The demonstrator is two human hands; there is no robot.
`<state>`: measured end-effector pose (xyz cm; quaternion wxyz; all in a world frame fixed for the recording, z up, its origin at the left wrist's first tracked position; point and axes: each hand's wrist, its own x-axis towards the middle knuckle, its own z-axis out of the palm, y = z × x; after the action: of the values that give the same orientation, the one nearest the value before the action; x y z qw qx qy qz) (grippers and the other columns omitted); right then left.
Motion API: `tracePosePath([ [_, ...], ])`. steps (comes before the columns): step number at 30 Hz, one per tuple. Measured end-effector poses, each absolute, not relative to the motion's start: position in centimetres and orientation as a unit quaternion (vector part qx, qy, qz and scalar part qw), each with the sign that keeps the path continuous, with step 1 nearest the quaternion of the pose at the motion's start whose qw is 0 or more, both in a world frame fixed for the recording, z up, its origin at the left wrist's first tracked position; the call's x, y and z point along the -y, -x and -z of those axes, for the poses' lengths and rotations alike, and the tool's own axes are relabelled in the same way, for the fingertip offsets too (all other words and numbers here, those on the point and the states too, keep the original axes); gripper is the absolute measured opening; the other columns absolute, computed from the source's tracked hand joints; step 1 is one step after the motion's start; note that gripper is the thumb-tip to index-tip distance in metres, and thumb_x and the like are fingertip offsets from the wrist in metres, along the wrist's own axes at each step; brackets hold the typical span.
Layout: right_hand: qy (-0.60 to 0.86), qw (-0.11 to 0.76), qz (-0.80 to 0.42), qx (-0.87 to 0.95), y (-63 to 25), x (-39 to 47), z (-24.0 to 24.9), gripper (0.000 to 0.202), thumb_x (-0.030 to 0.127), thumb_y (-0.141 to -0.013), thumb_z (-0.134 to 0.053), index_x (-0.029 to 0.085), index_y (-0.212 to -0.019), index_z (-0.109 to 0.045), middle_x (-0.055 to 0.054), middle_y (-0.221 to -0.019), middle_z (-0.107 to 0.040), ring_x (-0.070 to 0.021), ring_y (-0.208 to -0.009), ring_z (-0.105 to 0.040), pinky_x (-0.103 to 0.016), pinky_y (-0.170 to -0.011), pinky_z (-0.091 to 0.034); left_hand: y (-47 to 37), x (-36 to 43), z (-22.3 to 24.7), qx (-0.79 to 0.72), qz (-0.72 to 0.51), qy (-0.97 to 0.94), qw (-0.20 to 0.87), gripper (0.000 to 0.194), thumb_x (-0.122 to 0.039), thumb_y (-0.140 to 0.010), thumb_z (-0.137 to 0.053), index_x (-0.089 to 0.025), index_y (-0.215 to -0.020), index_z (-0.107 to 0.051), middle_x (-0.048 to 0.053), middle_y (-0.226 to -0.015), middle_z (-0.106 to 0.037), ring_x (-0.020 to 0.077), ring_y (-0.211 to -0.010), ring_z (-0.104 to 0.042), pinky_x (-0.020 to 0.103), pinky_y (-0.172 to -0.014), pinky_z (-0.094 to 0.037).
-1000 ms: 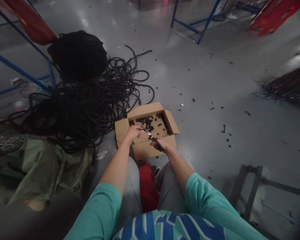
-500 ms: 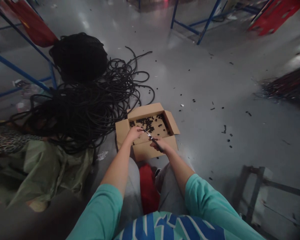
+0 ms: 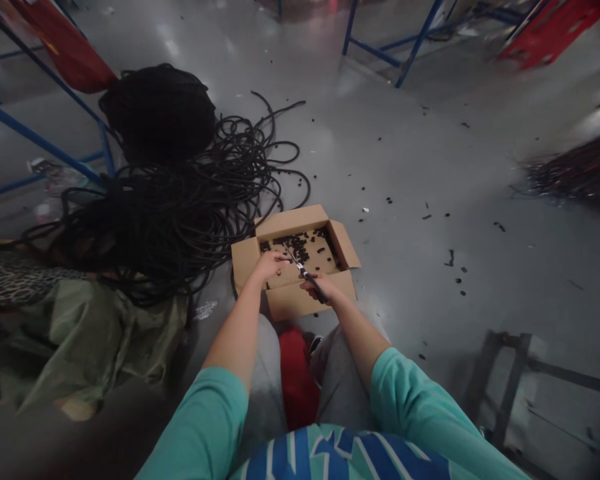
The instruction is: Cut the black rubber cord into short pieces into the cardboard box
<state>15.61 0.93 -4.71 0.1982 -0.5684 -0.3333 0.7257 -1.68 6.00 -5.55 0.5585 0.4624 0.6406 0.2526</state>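
Observation:
My right hand (image 3: 319,288) is wrapped around the dark handles of a pair of scissors (image 3: 301,268). The blades point up and left, close to the fingertips of my left hand (image 3: 269,265). Those fingers are pinched together on what looks like a small black piece, mostly hidden by the fingers. Both hands are over the near part of an open cardboard box (image 3: 294,219) with its flaps folded out. Many short black cut pieces (image 3: 300,248) lie scattered on the bottom of the box.
Left of the box is a large tangle of black cord or tubing (image 3: 180,213), with a big black bundle (image 3: 157,113) behind it. Green cloth (image 3: 95,333) lies at lower left. Blue metal frames (image 3: 375,57) and a dark metal frame (image 3: 517,373) stand around. Black scraps dot the grey floor.
The scissor blades have spread apart, one tip now reaching past my left fingertips. My left hand has shifted only slightly. The box and cord stay where they were.

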Motion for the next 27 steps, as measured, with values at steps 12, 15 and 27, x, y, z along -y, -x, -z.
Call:
tracePosePath([
  [12, 0.563, 0.195, -0.734, 0.326, -16.16, -1.17, 4.93, 0.058, 0.013, -0.051, -0.056, 0.018, -0.108, -0.049, 0.003, -0.063, -0.055, -0.0084, -0.053, -0.047, -0.018, -0.048, -0.031, 1.83, -6.31, 5.42, -0.61, -0.372, -0.343, 0.61, 0.019, -0.01, -0.058, -0.063, -0.011, -0.075, -0.054, -0.001, -0.058, -0.055, 0.0069, -0.048, -0.05, 0.022, -0.053, -0.039],
  [15, 0.545, 0.176, -0.742, 0.349, -16.12, -1.06, 5.04, 0.058, 0.012, -0.051, -0.056, 0.019, -0.109, -0.051, 0.003, -0.065, -0.057, -0.0088, -0.055, -0.047, -0.019, -0.05, -0.032, 1.9, -6.21, 5.32, -0.603, -0.371, -0.349, 0.614, 0.022, -0.014, -0.059, -0.065, -0.012, -0.077, -0.052, -0.002, -0.057, -0.056, 0.0061, -0.044, -0.049, 0.021, -0.049, -0.038],
  [27, 0.515, 0.187, -0.752, 0.366, -16.11, -0.91, 5.27, 0.059, 0.011, -0.05, -0.055, 0.02, -0.108, -0.051, 0.005, -0.058, -0.051, -0.0081, -0.051, -0.043, -0.019, -0.047, -0.031, 1.43, -5.93, 4.89, -0.571, -0.335, -0.39, 0.641, 0.016, -0.013, -0.063, -0.063, -0.012, -0.072, -0.05, -0.005, -0.05, -0.051, 0.0049, -0.037, -0.045, 0.017, -0.037, -0.03],
])
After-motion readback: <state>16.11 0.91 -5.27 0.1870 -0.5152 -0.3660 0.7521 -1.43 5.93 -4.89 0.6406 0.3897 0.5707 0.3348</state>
